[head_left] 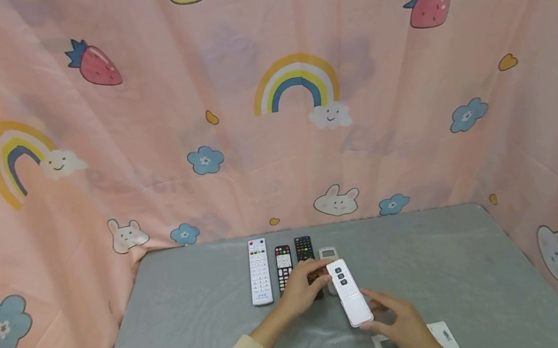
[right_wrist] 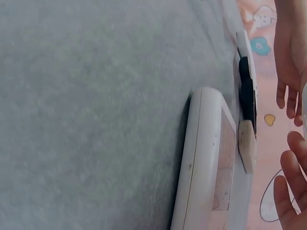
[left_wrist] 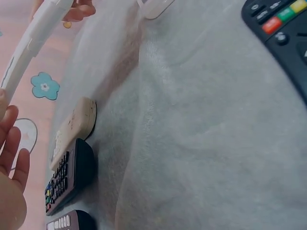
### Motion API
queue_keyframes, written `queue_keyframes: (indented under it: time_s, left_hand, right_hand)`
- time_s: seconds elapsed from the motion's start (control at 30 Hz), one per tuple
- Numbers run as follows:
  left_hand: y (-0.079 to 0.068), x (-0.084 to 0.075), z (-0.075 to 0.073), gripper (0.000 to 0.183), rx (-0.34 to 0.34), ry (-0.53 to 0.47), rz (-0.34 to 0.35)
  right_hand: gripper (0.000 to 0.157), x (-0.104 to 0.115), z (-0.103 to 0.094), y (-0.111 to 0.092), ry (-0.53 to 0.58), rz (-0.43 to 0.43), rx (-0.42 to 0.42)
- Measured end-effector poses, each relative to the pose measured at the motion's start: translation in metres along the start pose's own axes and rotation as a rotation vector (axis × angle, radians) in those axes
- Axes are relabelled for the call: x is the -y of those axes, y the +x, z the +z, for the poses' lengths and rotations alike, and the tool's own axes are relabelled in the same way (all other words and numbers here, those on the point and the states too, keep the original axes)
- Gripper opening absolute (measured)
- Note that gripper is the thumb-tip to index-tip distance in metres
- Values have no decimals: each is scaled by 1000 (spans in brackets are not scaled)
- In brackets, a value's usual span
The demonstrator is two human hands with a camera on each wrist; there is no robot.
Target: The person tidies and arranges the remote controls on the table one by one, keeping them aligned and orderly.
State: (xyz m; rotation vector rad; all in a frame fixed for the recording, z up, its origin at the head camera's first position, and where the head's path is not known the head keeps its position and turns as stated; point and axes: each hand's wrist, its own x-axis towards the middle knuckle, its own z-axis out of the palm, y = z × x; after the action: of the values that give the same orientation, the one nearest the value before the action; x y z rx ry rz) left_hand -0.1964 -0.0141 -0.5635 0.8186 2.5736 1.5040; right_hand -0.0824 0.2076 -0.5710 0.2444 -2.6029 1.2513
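White remote [head_left: 355, 303] | left fingers [head_left: 317, 264] pinch button end | right fingers [head_left: 382, 297] grip lower end | above grey table [head_left: 196, 309]

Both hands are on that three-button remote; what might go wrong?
The left hand and right hand pinch the three-button remote above the table, so it might fall. In the head view, the left hand overlaps a black remote; dipping, it could knock it. The right hand overlaps the screen remote and may bump it if lowered.

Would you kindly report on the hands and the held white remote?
Left hand, right hand: gripping opposite ends of white remote. Remote raised above grey table. Nothing visibly blocking it.
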Motion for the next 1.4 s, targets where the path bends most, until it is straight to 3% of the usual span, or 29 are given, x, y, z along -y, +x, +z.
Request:
queue_keyframes:
  time_s: [0.2,0.43,0.73,0.97,1.4]
  left_hand:
    - [15,-2,7,34,6,95,25]
    - [33,-4,15,34,43,149,31]
    - [53,-1,25,38,99,286,24]
    - [63,0,32,38,105,358,20]
    - [77,10,38,38,157,467,-34]
  right_hand:
    - [70,-8,-2,6,-42,-21,-19]
    - [68,-16,-6,16,-226,-93,-63]
    - [68,-28,-9,32,-348,-41,5]
    - [68,-38,-9,40,-370,-71,-10]
    - [67,-45,-4,54,-324,32,67]
